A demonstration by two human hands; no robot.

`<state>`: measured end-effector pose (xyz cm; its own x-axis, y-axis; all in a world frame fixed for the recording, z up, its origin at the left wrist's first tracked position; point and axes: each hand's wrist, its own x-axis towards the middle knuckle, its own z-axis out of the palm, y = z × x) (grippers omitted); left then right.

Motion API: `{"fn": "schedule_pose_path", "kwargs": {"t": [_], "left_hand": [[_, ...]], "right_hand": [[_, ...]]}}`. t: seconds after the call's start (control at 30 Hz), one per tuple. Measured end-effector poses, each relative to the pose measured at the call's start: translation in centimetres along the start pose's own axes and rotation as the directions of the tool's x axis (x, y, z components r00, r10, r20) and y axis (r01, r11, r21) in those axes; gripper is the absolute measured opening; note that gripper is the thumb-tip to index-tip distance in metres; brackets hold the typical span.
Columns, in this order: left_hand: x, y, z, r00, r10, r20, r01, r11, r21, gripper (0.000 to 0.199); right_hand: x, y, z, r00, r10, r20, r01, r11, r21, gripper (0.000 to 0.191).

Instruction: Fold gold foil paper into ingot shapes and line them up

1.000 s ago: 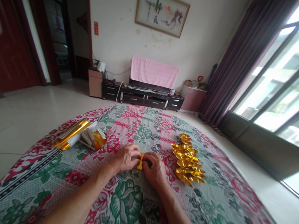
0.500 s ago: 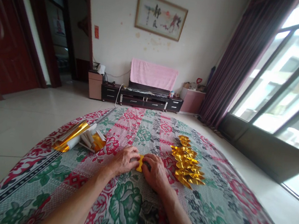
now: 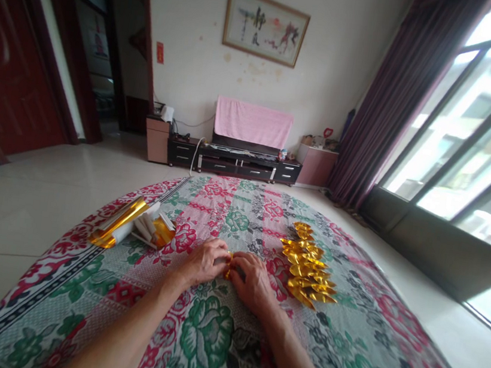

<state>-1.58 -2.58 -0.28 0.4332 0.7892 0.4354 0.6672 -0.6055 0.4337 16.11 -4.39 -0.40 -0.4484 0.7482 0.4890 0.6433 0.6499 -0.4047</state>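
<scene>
Between my hands, low over the patterned cloth (image 3: 208, 330), is a small piece of gold foil paper (image 3: 227, 274); only a narrow strip of it shows. My left hand (image 3: 207, 261) grips its left side with curled fingers. From the other side, my right hand (image 3: 252, 278) has its fingers and thumb closed on the paper. To the right stand several folded gold paper ingots (image 3: 307, 264), overlapping in a row. Left of my hands lies a loose pile of gold and white foil sheets (image 3: 129, 223), some of them curled.
Past the table's far edge stands a low black cabinet (image 3: 239, 166) with a pink cloth (image 3: 253, 123) draped over what stands on it. A purple curtain (image 3: 386, 106) and large windows (image 3: 474, 129) are on the right. A red door (image 3: 13, 57) is at the left.
My hands have drawn closer together over the gold paper. Less of its flat surface shows now. The ingots and the sheet pile have stayed in place.
</scene>
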Motion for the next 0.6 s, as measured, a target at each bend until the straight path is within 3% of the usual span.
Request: {"fn": "schedule_pose_path", "kwargs": {"t": [0.23,0.6], "left_hand": [[-0.1,0.1,-0.1,1.0,0.014,-0.009,-0.014,1.0,0.009,0.015],[0.0,0.3,-0.4,0.997,0.071,0.031,-0.073,0.993,0.087,0.015]], "right_hand": [[-0.1,-0.9,0.4,0.997,0.062,-0.039,-0.062,0.998,0.011,0.007],[-0.3,-1.7,-0.3,0.999,0.041,-0.001,-0.041,0.999,-0.029,0.012]]}}
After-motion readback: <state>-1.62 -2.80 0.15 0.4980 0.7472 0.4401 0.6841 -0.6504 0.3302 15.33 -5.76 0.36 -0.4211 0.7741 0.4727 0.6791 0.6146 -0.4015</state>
